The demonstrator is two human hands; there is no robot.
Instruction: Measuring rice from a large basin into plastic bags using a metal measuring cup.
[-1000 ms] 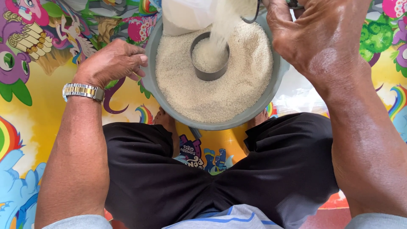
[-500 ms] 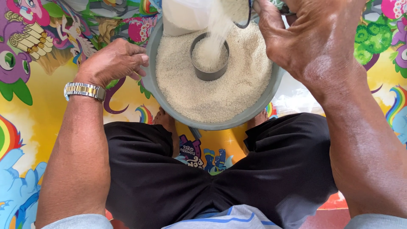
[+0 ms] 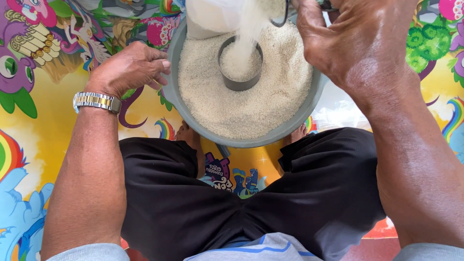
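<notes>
While the right hand (image 3: 357,43), grip closed on a tilted scoop, streams rice into the tin (image 3: 240,63) mid-basin (image 3: 251,141) and the left hand (image 3: 128,67), fingers curled, steadies the rim, any wobble risks spill onto the mat (image 3: 58,125).

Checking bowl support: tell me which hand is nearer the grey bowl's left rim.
Left. The left hand rests at the grey bowl left rim; the right hand is raised over the opposite side.
</notes>
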